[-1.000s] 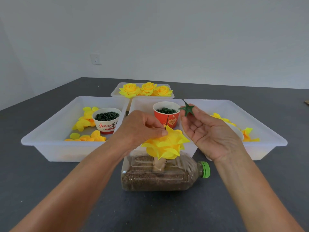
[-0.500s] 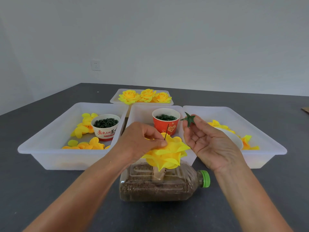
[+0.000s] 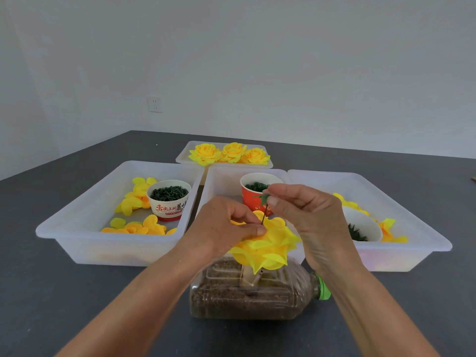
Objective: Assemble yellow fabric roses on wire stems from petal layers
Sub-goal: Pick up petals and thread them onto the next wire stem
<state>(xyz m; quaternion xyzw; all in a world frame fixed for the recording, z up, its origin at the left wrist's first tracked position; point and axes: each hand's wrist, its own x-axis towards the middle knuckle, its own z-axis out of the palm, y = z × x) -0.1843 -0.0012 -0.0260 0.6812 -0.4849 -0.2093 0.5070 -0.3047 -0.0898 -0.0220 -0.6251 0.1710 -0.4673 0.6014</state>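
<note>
A stack of yellow fabric petals (image 3: 268,247) sits upside down on a thin dark wire stem (image 3: 264,217) above a sand-filled plastic bottle (image 3: 247,295) lying on its side. My left hand (image 3: 221,226) pinches the petals from the left, at the base of the wire. My right hand (image 3: 304,217) pinches a small green star-shaped calyx (image 3: 263,198) right at the wire's top end. Three finished yellow roses (image 3: 230,153) lie in the far tray.
The left white tray (image 3: 77,228) holds loose yellow petals (image 3: 136,197) and a white cup of green parts (image 3: 169,199). A red cup (image 3: 253,197) stands in the middle tray. The right tray (image 3: 412,228) holds petals and a white cup (image 3: 363,228).
My right hand has turned over and brought the green calyx left and down onto the tip of the wire. My left hand still holds the petals.
</note>
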